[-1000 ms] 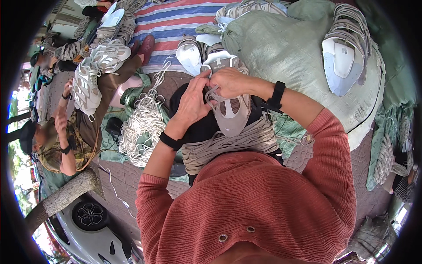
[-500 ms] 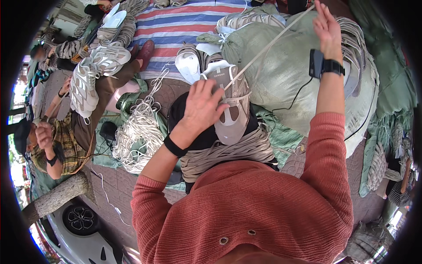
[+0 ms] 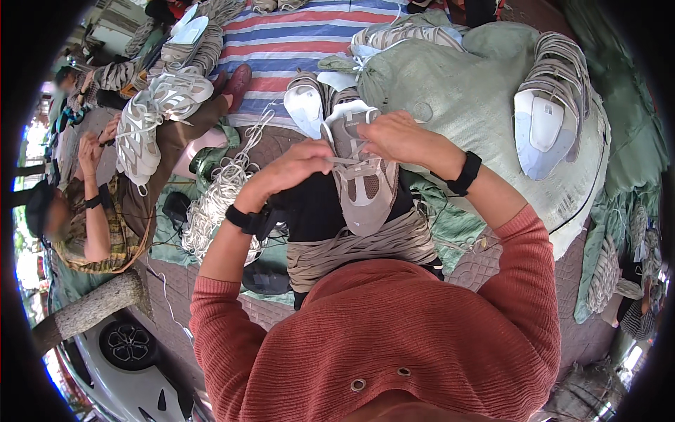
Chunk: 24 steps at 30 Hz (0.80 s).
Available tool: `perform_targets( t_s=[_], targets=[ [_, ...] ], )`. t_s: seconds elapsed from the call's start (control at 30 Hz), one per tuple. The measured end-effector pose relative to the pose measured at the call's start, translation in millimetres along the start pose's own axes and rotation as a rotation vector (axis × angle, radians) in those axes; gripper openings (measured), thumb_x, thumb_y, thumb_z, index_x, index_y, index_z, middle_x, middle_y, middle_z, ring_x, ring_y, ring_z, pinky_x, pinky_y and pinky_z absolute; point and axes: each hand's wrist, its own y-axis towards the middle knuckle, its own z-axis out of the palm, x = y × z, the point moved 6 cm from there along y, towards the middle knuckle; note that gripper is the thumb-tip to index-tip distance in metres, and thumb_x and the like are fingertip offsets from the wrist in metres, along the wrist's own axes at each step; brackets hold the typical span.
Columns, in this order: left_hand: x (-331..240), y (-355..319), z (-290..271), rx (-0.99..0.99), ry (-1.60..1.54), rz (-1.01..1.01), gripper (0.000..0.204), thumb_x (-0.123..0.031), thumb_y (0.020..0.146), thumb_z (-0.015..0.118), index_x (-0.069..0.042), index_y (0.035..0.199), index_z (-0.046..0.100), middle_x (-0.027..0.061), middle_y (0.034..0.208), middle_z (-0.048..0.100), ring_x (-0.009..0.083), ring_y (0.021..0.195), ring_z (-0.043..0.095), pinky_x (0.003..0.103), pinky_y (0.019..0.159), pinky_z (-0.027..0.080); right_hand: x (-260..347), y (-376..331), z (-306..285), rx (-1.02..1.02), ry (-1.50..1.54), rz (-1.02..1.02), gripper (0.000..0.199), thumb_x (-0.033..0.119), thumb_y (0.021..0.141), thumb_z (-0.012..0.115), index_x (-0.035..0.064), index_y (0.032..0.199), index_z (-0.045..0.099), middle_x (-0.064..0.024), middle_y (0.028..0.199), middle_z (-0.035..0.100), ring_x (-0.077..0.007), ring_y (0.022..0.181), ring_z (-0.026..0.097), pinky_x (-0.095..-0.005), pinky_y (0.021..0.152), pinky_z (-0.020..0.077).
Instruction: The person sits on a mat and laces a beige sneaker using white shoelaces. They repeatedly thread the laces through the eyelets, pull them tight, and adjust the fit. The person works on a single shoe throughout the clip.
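As shoe [image 3: 364,186] points bodyward, long axis fore-aft

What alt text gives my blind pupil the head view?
A person's left hand and right hand pinch pale lace over a beige shoe. A heap of white laces lies to the left; a bulging green sack bearing stacked shoe parts is at right.
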Motion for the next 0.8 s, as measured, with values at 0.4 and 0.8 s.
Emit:
perform_targets(
  t_s=[0.4, 0.8],
  targets=[
    [-19.7, -19.7, -14.7, -0.242, -0.038, 0.206, 0.006, -0.003, 0.077, 0.065, -0.005, 0.080, 0.061, 0.0042, 0.118, 0.060, 0.0227, 0.117, 0.049, 0.035, 0.102, 0.037, -77.4, 3.4, 8.9, 0.091, 2.086, 0.489, 0.023, 0.013, 0.085, 0.057, 0.0127, 0.064, 0.047, 0.0071, 0.052, 0.033, -0.0054, 0.039, 0.025, -0.0248, 0.040, 0.0207],
    [-7.1, 24.6, 10.5, -0.371, 0.421, 0.204, 0.021, -0.007, 0.078, 0.069, -0.009, 0.096, 0.061, 0.0035, 0.099, 0.060, 0.0275, 0.107, 0.051, 0.041, 0.093, 0.038, -201.1, -58.0, -66.0, -0.549, 1.384, 0.662, 0.018, 0.025, 0.099, 0.052, 0.0088, 0.092, 0.057, 0.0050, 0.060, 0.047, -0.0043, 0.043, 0.032, -0.0245, 0.042, 0.0250]
  ],
)
